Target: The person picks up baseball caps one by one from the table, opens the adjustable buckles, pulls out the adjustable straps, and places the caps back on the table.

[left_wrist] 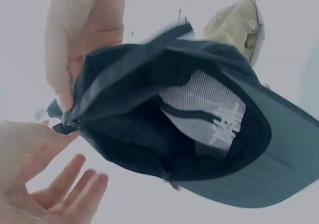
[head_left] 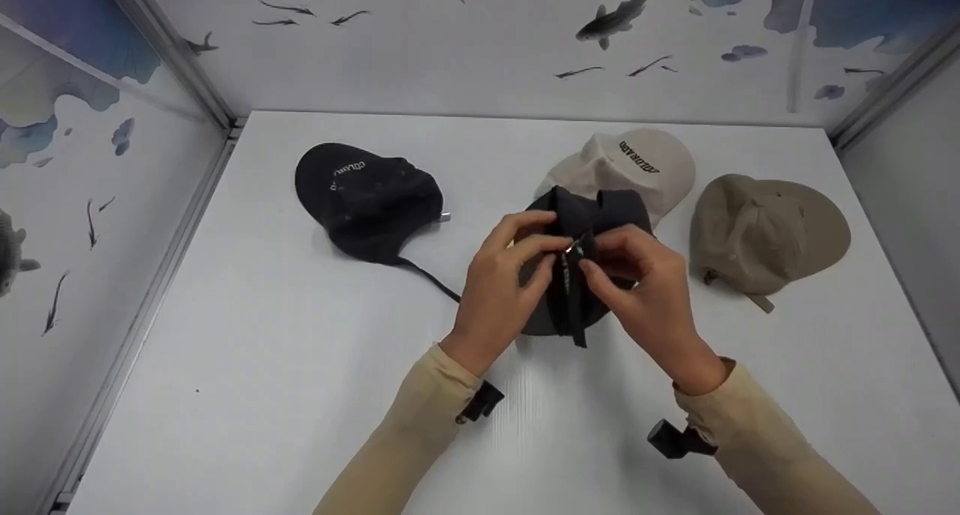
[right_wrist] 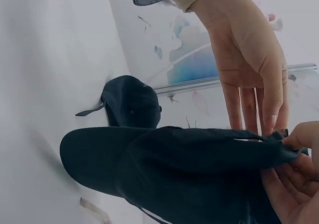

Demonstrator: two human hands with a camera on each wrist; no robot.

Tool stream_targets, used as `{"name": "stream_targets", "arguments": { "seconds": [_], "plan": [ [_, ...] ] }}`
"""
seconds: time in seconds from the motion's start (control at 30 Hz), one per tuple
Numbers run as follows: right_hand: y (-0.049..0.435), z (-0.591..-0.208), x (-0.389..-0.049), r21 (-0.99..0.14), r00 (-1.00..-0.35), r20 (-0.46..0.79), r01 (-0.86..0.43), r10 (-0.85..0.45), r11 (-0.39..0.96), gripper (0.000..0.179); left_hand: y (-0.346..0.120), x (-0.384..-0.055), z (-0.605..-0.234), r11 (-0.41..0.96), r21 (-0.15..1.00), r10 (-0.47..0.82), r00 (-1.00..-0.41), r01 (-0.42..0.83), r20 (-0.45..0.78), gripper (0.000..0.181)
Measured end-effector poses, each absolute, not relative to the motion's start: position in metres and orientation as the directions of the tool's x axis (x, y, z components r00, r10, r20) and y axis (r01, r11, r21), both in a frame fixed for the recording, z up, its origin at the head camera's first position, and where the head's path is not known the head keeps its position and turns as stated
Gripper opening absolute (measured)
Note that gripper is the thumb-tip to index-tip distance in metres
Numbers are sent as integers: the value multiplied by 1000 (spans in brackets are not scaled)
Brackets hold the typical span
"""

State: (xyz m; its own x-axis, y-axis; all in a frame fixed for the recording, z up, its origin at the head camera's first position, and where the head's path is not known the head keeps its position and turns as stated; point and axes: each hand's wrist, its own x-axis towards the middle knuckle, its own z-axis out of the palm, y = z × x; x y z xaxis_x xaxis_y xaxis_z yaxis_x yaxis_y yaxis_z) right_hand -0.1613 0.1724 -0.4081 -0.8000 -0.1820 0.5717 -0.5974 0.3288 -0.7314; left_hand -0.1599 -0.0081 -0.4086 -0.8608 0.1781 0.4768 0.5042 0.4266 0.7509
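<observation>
A dark baseball cap [head_left: 540, 316] is held up above the table between both hands. At its back strap, by a small shiny buckle [head_left: 573, 249], my left hand [head_left: 495, 278] pinches with thumb and index finger. From the other side my right hand [head_left: 651, 293] pinches the same strap, its fingertips close to the left ones. The loose strap end [head_left: 580, 338] hangs down in the head view. In the left wrist view the cap's opening faces the camera, showing a pale mesh lining [left_wrist: 199, 109] and the brim [left_wrist: 279, 159].
On the white table [head_left: 247, 365], a black cap [head_left: 367, 200] lies to the left with its long strap [head_left: 427, 276] trailing towards my left hand. A cream cap [head_left: 660, 166] lies behind the held cap, and an olive-brown cap [head_left: 757, 237] to the right. Printed panels [head_left: 487, 57] surround the table.
</observation>
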Motion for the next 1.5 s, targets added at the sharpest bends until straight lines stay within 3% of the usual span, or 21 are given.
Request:
{"name": "stream_targets", "arguments": {
  "seconds": [0.23,0.8,1.03,1.5],
  "plan": [
    [173,-413,-162,-735,-811,551,-583,-196,347,10,-10,-164,-413,396,774,222,-870,494,441,13],
    [173,-415,-163,-683,-776,586,-628,-234,373,12,-20,-170,-414,305,844,357,-874,441,328,25],
    [172,-417,-163,-669,-763,604,-643,-232,372,14,-21,-171,-415,207,892,331,-887,402,323,22],
    [174,-418,-163,-703,-774,576,-634,-265,322,17,-21,-169,-416,266,856,240,-890,443,387,18]
  ]
}}
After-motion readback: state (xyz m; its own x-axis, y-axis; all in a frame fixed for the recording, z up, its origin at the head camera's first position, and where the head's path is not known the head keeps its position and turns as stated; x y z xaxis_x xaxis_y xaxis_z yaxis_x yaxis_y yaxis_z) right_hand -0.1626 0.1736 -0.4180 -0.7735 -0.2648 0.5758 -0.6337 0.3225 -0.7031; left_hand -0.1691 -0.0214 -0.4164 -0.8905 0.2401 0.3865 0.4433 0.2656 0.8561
